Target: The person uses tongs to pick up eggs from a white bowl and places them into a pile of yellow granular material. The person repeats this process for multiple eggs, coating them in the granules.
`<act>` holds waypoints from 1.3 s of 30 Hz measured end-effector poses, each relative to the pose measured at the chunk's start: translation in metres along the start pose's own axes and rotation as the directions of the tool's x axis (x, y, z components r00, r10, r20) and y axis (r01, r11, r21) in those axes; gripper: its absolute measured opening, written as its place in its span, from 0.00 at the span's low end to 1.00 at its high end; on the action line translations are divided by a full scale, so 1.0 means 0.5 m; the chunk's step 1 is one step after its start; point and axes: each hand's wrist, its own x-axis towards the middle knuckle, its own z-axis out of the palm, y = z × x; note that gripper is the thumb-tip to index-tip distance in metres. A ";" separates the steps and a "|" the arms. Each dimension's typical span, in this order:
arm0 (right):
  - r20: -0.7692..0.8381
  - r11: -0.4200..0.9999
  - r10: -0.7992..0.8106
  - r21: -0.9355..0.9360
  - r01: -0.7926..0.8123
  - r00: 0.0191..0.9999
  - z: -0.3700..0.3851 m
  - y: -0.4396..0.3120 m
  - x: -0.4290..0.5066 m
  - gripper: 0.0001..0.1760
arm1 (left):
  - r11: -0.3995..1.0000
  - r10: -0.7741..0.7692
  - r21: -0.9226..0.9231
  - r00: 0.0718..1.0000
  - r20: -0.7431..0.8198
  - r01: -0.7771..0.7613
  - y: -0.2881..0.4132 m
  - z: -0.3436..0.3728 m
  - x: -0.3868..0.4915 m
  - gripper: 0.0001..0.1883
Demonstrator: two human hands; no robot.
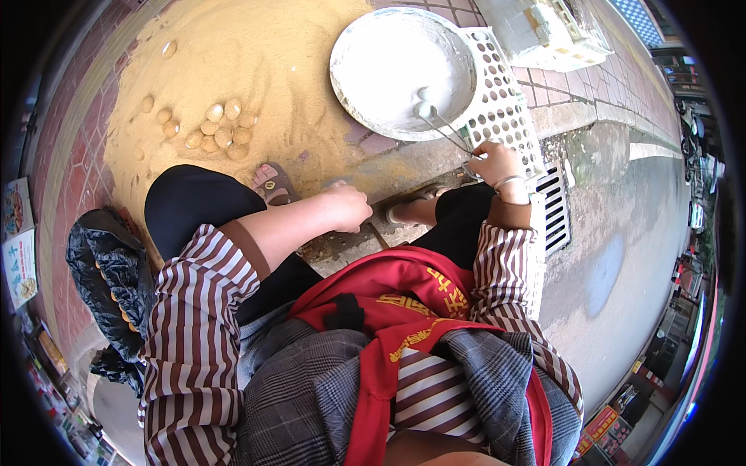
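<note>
My right hand (498, 166) is closed on the looped end of a pair of thin metal wire tongs (446, 129). Their far end reaches over the rim of a wide round basin (344, 96) of white, thick-looking liquid (396, 64), where a white-coated, egg-like piece (424, 109) lies at the tips. My left hand (348, 207) hangs over the kerb between my knees, fingers curled in, and nothing shows in it. Beyond my left foot, a cluster of egg-shaped pieces (223, 137) coated in tan grains rests on a spread of yellowish-brown granular material (280, 70), with several more lying apart.
A white perforated plastic crate (506, 110) stands beside the basin, near a metal drain grate (553, 204). To the left is a black plastic bag (108, 262) with brownish rounded items showing. A pale, stained box-like container (548, 32) is on the paving at the upper right.
</note>
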 end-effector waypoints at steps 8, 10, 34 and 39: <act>0.031 0.960 0.000 0.281 -0.009 1.000 -0.004 -0.024 0.012 0.18 | 1.000 -0.010 -0.005 1.000 -0.008 0.010 -0.006 0.004 -0.001 0.18; 0.028 0.949 -0.021 0.314 0.011 0.999 -0.007 -0.030 0.010 0.19 | 1.000 -0.015 0.000 1.000 -0.009 0.015 -0.006 0.001 -0.003 0.18; 0.045 0.964 -0.095 0.253 0.080 0.994 0.020 -0.063 0.014 0.21 | 1.000 -0.007 -0.010 1.000 -0.028 0.007 -0.011 0.007 -0.008 0.18; -0.045 0.982 -0.109 0.149 0.114 0.993 0.034 -0.076 0.022 0.16 | 1.000 0.011 -0.015 1.000 0.022 -0.010 -0.011 0.001 -0.011 0.18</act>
